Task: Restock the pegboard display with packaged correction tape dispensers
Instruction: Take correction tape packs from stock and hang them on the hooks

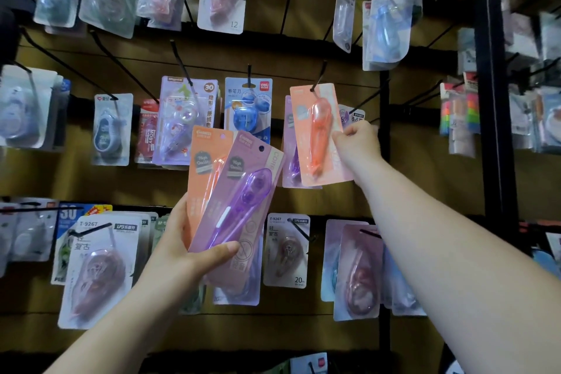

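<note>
Brown pegboard (273, 51) dead ahead; face it squarely. Hold the spare packs (239, 191) clamped in the left hand (182, 249), fingers wrapped round them, clear of the row. With right hand (358, 143) fingers pinching the orange pack (318, 136) by its lower right edge, push it straight back along the hook (320, 74), hole level, no twisting.

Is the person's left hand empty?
No, the left hand grips two packs, a purple pack lying over an orange pack.
</note>
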Action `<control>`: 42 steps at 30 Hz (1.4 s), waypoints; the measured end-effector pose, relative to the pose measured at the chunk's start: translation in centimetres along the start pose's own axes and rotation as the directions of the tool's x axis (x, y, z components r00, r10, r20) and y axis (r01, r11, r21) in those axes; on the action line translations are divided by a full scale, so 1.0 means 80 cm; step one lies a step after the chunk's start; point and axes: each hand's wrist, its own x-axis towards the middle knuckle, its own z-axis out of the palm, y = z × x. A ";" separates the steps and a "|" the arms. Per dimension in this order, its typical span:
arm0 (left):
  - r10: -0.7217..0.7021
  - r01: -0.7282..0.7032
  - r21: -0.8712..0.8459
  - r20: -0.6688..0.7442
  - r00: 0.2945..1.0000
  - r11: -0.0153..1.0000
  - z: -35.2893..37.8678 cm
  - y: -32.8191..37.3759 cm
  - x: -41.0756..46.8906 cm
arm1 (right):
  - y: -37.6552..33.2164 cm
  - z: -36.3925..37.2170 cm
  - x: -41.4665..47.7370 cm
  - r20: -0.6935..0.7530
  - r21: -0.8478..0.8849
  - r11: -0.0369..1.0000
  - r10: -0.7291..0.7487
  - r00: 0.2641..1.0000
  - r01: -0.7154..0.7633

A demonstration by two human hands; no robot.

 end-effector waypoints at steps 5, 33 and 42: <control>-0.007 0.007 0.005 0.017 1.000 1.000 0.000 0.001 0.003 | 0.006 0.016 0.001 -0.046 -0.098 0.995 0.009 0.999 -0.013; -0.037 0.051 -0.148 0.093 0.995 0.988 0.073 0.010 -0.019 | 0.047 -0.016 -0.154 0.407 0.419 0.869 0.078 0.910 -0.262; -0.042 0.049 -0.098 0.077 0.996 0.994 0.073 0.010 -0.014 | 0.057 -0.028 -0.141 0.360 0.493 0.809 0.146 0.922 -0.321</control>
